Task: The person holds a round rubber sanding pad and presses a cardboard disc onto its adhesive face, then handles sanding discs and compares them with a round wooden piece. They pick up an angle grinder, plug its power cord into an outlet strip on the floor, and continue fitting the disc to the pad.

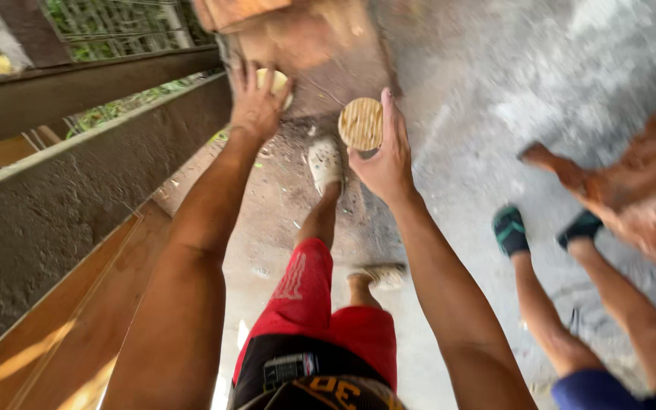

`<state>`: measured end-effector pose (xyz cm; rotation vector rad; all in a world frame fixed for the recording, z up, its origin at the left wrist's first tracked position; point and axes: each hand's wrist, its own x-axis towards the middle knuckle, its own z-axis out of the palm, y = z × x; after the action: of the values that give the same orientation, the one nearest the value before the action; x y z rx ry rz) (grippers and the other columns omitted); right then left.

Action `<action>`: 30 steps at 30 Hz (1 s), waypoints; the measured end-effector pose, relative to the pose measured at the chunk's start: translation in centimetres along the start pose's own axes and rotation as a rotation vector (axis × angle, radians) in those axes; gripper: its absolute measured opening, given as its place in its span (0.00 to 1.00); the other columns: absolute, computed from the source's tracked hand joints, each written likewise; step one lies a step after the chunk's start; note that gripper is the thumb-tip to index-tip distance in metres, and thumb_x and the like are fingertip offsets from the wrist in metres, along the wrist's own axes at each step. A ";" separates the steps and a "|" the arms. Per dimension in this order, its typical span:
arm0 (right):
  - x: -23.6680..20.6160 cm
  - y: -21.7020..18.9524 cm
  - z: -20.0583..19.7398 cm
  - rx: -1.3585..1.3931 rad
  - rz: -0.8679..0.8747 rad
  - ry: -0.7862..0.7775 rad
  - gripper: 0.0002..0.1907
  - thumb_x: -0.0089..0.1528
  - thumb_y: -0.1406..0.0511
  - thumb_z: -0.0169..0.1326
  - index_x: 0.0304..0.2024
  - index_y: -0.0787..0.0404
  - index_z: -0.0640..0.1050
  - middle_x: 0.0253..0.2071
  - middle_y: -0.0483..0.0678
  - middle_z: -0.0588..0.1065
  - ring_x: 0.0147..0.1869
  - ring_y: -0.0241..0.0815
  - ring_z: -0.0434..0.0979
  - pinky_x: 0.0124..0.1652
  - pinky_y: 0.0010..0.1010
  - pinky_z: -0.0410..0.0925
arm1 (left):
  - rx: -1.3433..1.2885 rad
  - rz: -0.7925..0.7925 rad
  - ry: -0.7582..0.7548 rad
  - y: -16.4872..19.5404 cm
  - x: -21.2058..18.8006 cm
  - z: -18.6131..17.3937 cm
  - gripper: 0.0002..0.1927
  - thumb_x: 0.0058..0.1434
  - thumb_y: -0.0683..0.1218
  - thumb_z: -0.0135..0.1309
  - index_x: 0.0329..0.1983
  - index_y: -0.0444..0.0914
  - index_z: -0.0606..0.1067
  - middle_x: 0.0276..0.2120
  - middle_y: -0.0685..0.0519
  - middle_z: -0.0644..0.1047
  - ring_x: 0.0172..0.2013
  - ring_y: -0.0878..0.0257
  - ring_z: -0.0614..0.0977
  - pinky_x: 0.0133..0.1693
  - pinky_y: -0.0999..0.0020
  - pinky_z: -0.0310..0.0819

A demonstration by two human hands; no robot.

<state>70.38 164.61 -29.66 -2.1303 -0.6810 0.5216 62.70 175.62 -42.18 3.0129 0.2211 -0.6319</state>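
Against the end of a reddish wooden piece [298,38], at the top of the view, both hands are pressed. The right hand [385,163] is wrapped with spread fingers [390,114] and thumb around a round wooden end [361,124], pale and striped across its cut face; it is grasped from the side and below. The left hand [256,106] is laid with fingers pointing up over a second round end [276,78], mostly hidden beneath it, so whether it is gripped or only pushed cannot be told. The two rounds appear to belong to the wooden piece, perhaps its legs, though blur hides the joint.

By judgement, a lift or carry of the piece is under way: both hands are on it and it appears clear of the concrete floor [480,91], but nothing shows it set down anywhere.

Further out, a white shoe [325,163] is planted on the floor below the rounds, with a second foot [377,275] behind and red shorts [320,304] at the lower edge. Along the floor's left edge run a concrete wall [55,205] and wooden boards [62,334]. At the right edge, another person's legs in two dark green shoes [510,230] stand beside another blurred wooden piece [639,182].

Counted: two hands, two round ends, two wooden pieces, two people.
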 end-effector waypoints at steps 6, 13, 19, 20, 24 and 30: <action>-18.7 3.1 -7.1 0.044 0.004 0.166 0.59 0.53 0.72 0.69 0.78 0.63 0.47 0.73 0.63 0.62 0.76 0.63 0.66 0.70 0.48 0.65 | -0.500 -0.116 -0.008 7.0 -8.3 -2.0 0.47 0.49 0.55 0.67 0.72 0.42 0.62 0.68 0.35 0.62 0.66 0.33 0.60 0.66 0.40 0.52; -49.8 -0.4 -15.9 0.063 0.061 0.510 0.62 0.52 0.74 0.68 0.79 0.60 0.45 0.73 0.66 0.61 0.76 0.58 0.66 0.67 0.45 0.69 | -0.796 0.367 0.013 22.5 -24.7 -7.0 0.45 0.48 0.54 0.68 0.70 0.39 0.67 0.53 0.33 0.69 0.54 0.35 0.72 0.55 0.46 0.70; -82.2 -9.1 -15.9 0.049 0.249 0.863 0.64 0.51 0.75 0.70 0.80 0.53 0.45 0.72 0.65 0.63 0.73 0.56 0.68 0.68 0.45 0.67 | -0.896 0.666 -0.423 40.1 -43.3 -5.7 0.34 0.56 0.49 0.69 0.62 0.39 0.66 0.49 0.45 0.75 0.52 0.49 0.78 0.51 0.58 0.74; -86.9 -11.1 -15.2 0.043 0.262 0.946 0.64 0.50 0.75 0.70 0.79 0.51 0.46 0.71 0.65 0.62 0.73 0.57 0.68 0.68 0.47 0.66 | -0.922 0.779 -0.425 43.1 -46.4 -4.8 0.35 0.57 0.47 0.70 0.61 0.37 0.64 0.50 0.47 0.75 0.56 0.52 0.78 0.53 0.60 0.73; -102.3 -20.8 -11.7 0.390 0.431 1.295 0.64 0.48 0.76 0.69 0.76 0.40 0.48 0.71 0.68 0.58 0.78 0.65 0.58 0.65 0.51 0.70 | -1.193 0.711 -1.193 55.4 -59.1 -2.6 0.29 0.61 0.39 0.61 0.63 0.38 0.62 0.57 0.45 0.73 0.57 0.56 0.76 0.57 0.58 0.73; -114.1 -24.4 -11.2 0.237 0.341 1.531 0.61 0.56 0.69 0.72 0.79 0.29 0.49 0.70 0.67 0.61 0.69 0.57 0.74 0.60 0.42 0.78 | -1.189 1.003 -1.745 67.7 -70.6 -5.6 0.27 0.65 0.38 0.58 0.65 0.40 0.62 0.72 0.38 0.63 0.69 0.53 0.70 0.70 0.52 0.63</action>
<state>-17.89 99.09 11.12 -1.7505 0.5818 -0.8226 11.13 100.14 -6.90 0.5953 -0.6511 -1.6378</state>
